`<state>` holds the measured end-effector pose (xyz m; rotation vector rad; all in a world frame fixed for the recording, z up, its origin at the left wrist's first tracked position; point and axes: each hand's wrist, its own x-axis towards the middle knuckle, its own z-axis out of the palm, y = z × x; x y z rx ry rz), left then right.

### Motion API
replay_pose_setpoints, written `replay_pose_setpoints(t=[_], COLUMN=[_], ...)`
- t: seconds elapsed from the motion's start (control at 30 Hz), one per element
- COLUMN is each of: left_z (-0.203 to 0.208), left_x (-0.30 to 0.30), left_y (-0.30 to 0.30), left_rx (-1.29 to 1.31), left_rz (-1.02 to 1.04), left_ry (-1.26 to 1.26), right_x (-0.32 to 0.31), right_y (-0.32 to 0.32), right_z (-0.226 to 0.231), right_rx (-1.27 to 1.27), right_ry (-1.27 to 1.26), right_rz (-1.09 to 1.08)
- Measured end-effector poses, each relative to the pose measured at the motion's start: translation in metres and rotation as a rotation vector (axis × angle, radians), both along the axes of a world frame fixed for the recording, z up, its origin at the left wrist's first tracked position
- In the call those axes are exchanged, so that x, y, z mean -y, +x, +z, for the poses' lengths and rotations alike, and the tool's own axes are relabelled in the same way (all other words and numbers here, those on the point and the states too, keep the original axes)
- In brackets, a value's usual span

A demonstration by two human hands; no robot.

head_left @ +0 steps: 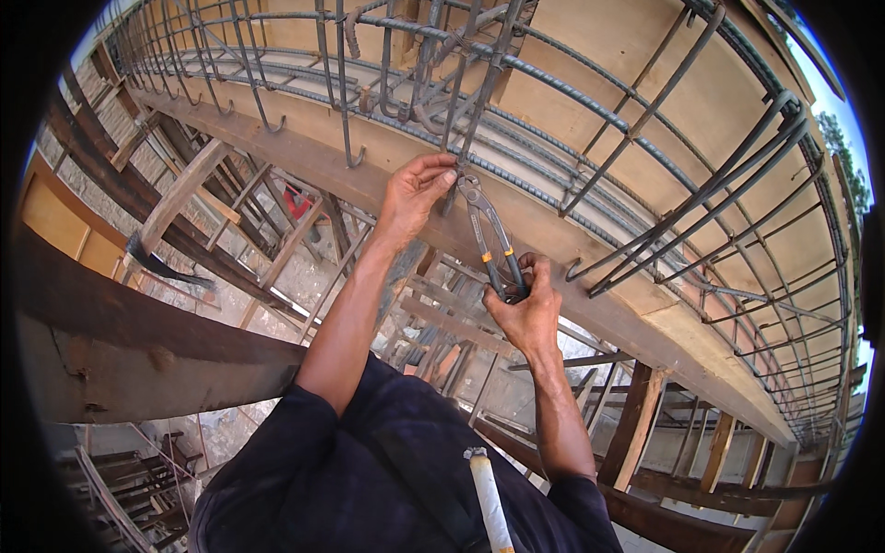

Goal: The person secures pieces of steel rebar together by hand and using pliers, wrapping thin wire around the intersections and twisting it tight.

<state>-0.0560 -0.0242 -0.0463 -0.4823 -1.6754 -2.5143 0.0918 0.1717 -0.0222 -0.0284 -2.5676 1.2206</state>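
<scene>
My right hand (530, 309) is wrapped round the dark handles of a pair of pincers (489, 226) with yellow bands. The pincers' jaws point up and away from me, close against a crossing of steel bars at the lower edge of the rebar cage (516, 170). Just left of the jaws, my left hand (417, 198) has its thumb and fingers pinched together beside an upright bar. Whatever thin thing it may hold there is too small to make out.
A wooden formwork board (645, 300) runs under the cage, with plywood (728, 83) behind. At left a thick dark beam (166, 355) crosses near my elbow. Hooked bar ends (355, 158) stick out toward me. Far below lie timber props (627, 433) and rubble. A lit cigarette (489, 498) shows close by.
</scene>
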Motion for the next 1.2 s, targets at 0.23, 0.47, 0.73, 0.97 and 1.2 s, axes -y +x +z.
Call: replay_pose_setpoints(t=[0.23,0.47,0.73,0.97,1.2], left_z=[-0.001,-0.005,-0.003,-0.003,0.0], left_x=[-0.001,-0.004,-0.007,-0.011,-0.018], left_y=[0.002,0.0,0.003,0.004,0.011], left_rx=[0.006,0.042,0.026,0.033,0.059], left_rz=[0.032,0.011,0.048,0.041,0.183], left_ry=[-0.018,0.035,0.072,0.092,0.089], right_x=[-0.016,0.01,0.002,-0.002,-0.002], right_y=[-0.017,-0.004,-0.004,-0.006,-0.004], right_z=[-0.013,-0.009,0.012,0.007,0.008], right_rx=[0.672,0.648,0.616,0.586,0.625], right_ry=[-1.189,-1.007,-0.937,-0.11,-0.737], right_rz=[0.512,0.435,0.387,0.207,0.267])
